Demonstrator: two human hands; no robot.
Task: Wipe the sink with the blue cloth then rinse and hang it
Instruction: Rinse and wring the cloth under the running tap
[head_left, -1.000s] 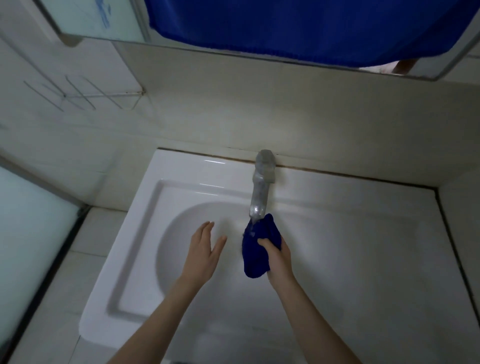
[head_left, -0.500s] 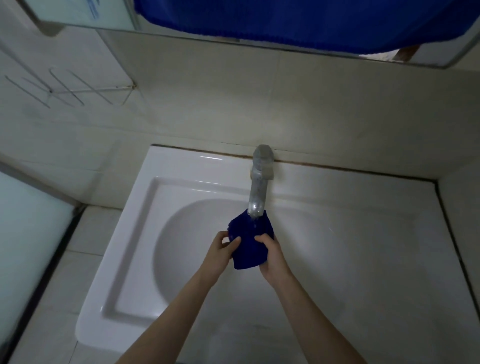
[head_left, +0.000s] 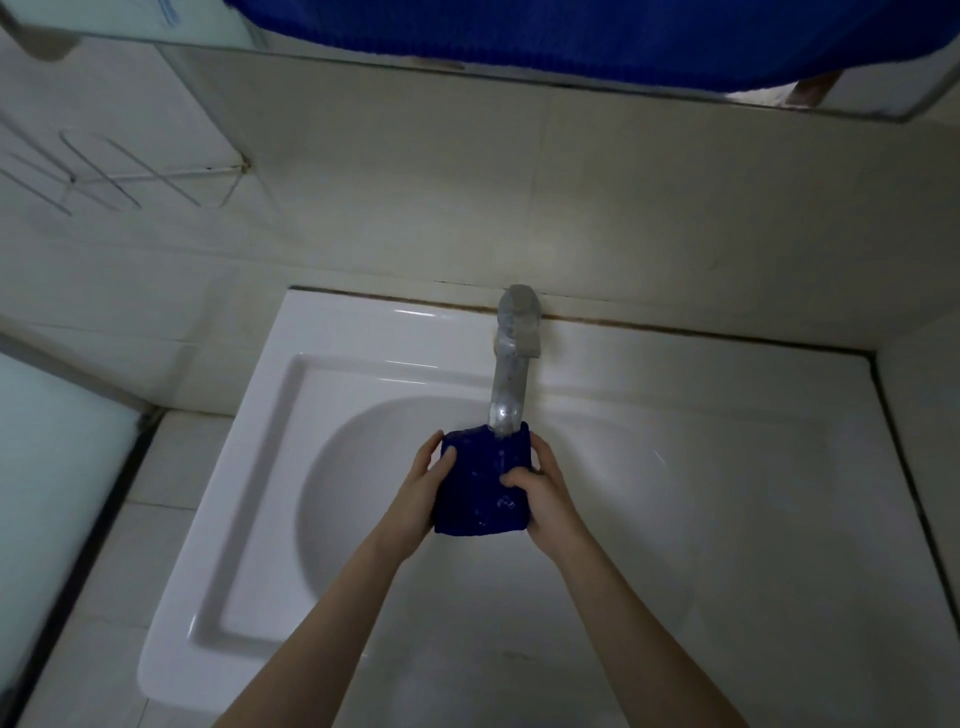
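Both hands are now closing on the cloth (head_left: 480, 480), where a second ago only the right one was holding it and the left was hovering open beside it. A white sink (head_left: 249, 467) is filling the lower view, its basin lying under the hands. From the back rim a metal tap (head_left: 511, 364) is reaching forward, its spout ending just over the cloth's top edge. The cloth is hanging bunched over the basin, long axis running from the spout toward the person. The left hand (head_left: 421, 493) is gripping its left side, fingers curled; the right hand (head_left: 543, 493) is gripping the right.
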